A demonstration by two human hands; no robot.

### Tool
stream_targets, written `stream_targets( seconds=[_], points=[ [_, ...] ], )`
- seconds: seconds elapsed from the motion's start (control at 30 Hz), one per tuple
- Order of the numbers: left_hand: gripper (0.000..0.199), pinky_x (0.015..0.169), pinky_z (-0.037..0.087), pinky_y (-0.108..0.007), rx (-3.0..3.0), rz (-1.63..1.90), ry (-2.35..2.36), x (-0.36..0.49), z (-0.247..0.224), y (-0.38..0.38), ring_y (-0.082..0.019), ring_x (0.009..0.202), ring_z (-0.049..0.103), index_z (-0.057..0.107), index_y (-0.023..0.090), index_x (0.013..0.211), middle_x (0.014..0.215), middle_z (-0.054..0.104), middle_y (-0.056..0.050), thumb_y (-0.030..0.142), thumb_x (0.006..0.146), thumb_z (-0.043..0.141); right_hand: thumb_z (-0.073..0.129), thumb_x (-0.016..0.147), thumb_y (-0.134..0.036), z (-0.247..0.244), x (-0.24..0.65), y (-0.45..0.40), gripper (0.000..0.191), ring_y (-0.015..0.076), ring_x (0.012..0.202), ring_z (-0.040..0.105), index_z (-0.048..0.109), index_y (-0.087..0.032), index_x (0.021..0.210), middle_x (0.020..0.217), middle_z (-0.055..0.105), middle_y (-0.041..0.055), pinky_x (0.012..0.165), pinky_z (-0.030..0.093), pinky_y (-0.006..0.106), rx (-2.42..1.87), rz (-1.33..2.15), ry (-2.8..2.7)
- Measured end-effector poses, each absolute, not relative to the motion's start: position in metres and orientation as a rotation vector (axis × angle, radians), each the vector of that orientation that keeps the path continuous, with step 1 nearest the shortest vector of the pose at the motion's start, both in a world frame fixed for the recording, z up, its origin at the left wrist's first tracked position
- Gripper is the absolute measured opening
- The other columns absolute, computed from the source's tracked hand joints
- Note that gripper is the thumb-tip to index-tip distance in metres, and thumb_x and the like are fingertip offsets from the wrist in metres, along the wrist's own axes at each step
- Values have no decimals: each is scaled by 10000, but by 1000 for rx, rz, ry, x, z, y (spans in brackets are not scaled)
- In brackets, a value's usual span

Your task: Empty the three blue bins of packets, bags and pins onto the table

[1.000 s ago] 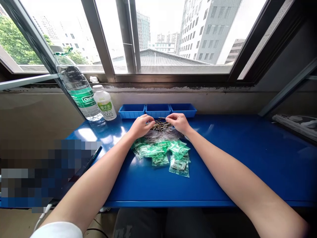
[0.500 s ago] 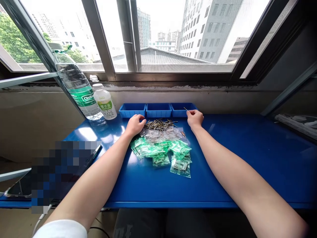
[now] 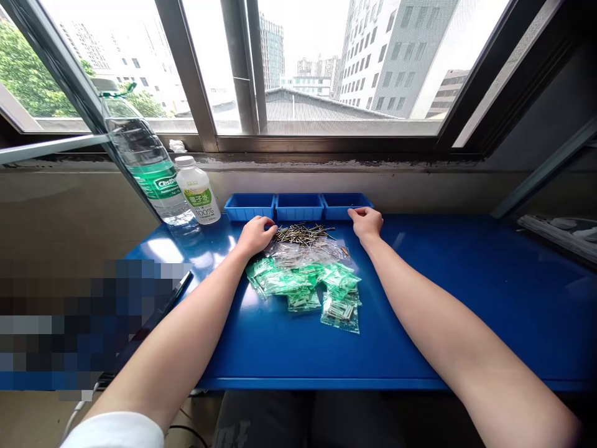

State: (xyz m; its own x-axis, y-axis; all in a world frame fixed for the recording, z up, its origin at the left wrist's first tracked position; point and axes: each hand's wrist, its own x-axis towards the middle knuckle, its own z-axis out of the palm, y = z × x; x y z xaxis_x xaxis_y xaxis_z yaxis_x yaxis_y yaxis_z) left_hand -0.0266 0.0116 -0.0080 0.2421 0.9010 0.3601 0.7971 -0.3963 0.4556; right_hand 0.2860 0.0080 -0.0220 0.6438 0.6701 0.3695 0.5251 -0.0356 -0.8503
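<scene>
Long thin screws [image 3: 303,234] lie in a loose pile at the middle of the table, on top of clear plastic bags [image 3: 303,254]. My left hand [image 3: 257,235] rests at the pile's left edge, its thumb and forefinger apart with nothing seen between them. Over the front rim of the right blue bin [image 3: 338,210] is my right hand [image 3: 367,223], fingertips pinched together. A tiny dark mark shows just above those fingertips; whether it is a screw in the fingers or in the bin I cannot make out.
Beside the right bin stand a middle bin [image 3: 298,211] and a left bin [image 3: 250,211]. Green-printed packets [image 3: 298,280] lie in front of the pile. A large water bottle [image 3: 144,155] and a small white bottle [image 3: 198,190] stand at the back left of the blue table [image 3: 289,354].
The screw that stuck out from my right fingertips no longer shows there. My right hand has shifted very slightly left at the bin. My left hand stays by the pile.
</scene>
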Motion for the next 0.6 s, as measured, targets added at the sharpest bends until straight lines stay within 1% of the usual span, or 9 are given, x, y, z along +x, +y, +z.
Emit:
stream_targets(
  seconds=[0.13, 0.2, 0.3, 0.33, 0.4, 0.47, 0.53, 0.6],
  points=[
    [316, 850, 466, -351, 2331, 846, 1615, -26, -7, 11, -227, 889, 607, 696, 174, 929, 954, 644, -80, 392, 822, 494, 688, 689, -421, -19, 284, 6, 244, 234, 744, 630, 670, -179, 657, 709, 696, 72, 811, 455, 368, -1722, 145, -999],
    [320, 855, 465, -355, 2331, 835, 1615, -26, -6, 11, -231, 899, 607, 698, 175, 932, 953, 645, -81, 396, 821, 495, 670, 701, -412, -16, 280, 2, 239, 228, 738, 633, 675, -175, 667, 710, 697, 70, 796, 464, 357, -1703, 151, -1058],
    [322, 871, 461, -361, 2344, 826, 1606, -26, -6, 12, -239, 923, 606, 701, 177, 932, 960, 651, -83, 400, 819, 498, 631, 704, -287, -14, 272, -3, 141, 202, 730, 639, 704, -173, 744, 758, 709, 50, 753, 482, 317, -1615, 173, -1294],
    [323, 877, 459, -364, 2351, 823, 1601, -27, -6, 12, -241, 929, 605, 703, 177, 928, 962, 653, -83, 401, 819, 498, 612, 694, -237, -14, 269, -5, 147, 194, 734, 639, 713, -175, 781, 792, 715, 43, 745, 486, 307, -1581, 173, -1406],
    [325, 885, 456, -367, 2361, 817, 1594, -27, -6, 12, -244, 937, 604, 706, 176, 919, 963, 655, -85, 404, 819, 497, 579, 672, -170, -16, 264, -8, 230, 190, 781, 641, 725, -184, 850, 881, 721, 37, 761, 492, 300, -1521, 158, -1645],
    [326, 882, 458, -365, 2361, 808, 1593, -27, -6, 12, -243, 937, 605, 708, 177, 912, 962, 656, -85, 405, 818, 495, 566, 675, -160, -17, 261, -9, 275, 203, 867, 638, 730, -198, 893, 958, 715, 36, 810, 489, 311, -1493, 129, -1844],
    [329, 876, 461, -361, 2362, 798, 1592, -27, -6, 12, -241, 934, 605, 710, 179, 913, 960, 657, -83, 407, 819, 492, 564, 703, -186, -19, 260, -9, 264, 220, 940, 627, 737, -211, 901, 987, 708, 37, 854, 478, 327, -1503, 107, -1961],
    [334, 873, 461, -358, 2369, 793, 1591, -27, -6, 12, -240, 936, 604, 710, 181, 917, 960, 659, -83, 410, 822, 486, 563, 731, -215, -19, 260, -9, 228, 224, 950, 623, 745, -214, 869, 980, 706, 38, 865, 474, 331, -1535, 103, -2004]
  ],
)
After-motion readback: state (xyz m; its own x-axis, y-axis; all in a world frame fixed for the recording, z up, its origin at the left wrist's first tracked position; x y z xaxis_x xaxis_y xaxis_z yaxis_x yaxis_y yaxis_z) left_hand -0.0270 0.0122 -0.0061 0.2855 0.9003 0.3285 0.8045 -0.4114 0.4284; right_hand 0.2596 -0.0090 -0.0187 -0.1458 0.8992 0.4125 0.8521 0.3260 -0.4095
